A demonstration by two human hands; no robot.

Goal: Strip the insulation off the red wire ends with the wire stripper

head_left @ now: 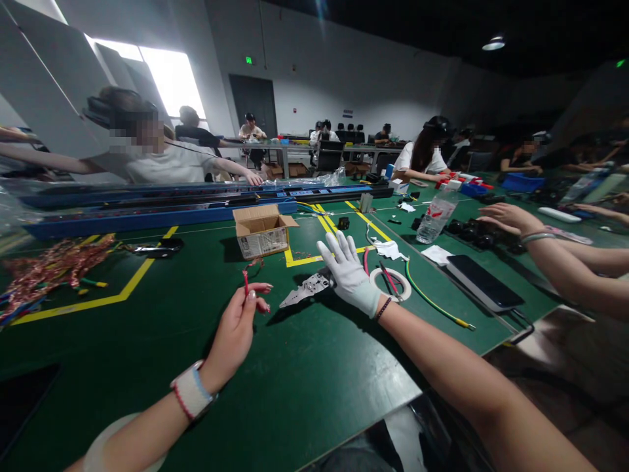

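Between the thumb and fingers of my bare left hand (236,328), a red wire (246,280) stands up, with bare copper strands (255,263) bending off its top. My right hand (351,275) wears a white glove; its fingers are stretched out, palm down. Under that palm is a pair of wire stripper pliers (307,290), its flat metal jaws pointing toward my left hand and its handles mostly hidden. Right of the glove, a white tape roll (403,286) lies with a red-handled tool (390,280) across it. A green-yellow wire (430,305) curves beyond.
An open cardboard box (263,237) stands ahead of my hands. Stripped copper strands (49,265) are heaped at left. Long blue trays (162,215) run across the back. On the right are a water bottle (435,216), a black-screened phone-like device (484,282) and a co-worker's hands (514,219).
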